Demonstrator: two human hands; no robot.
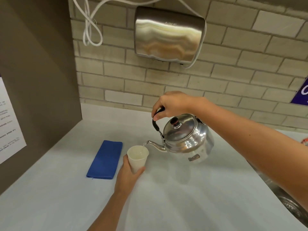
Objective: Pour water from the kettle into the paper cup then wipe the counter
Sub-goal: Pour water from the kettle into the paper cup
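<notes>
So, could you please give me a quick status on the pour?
Right hand tipping kettle by handle. Left hand holding paper cup, water entering. Blue cloth untouched. Nothing in the way.

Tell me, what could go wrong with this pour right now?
The paper cup is tilted and held in the left hand just above the counter, so water from the kettle could overfill it or run down onto the fingers. The spout sits right at the rim; a small wobble of the right hand may send the stream past the cup. Any splash could reach the blue cloth nearby.
</notes>
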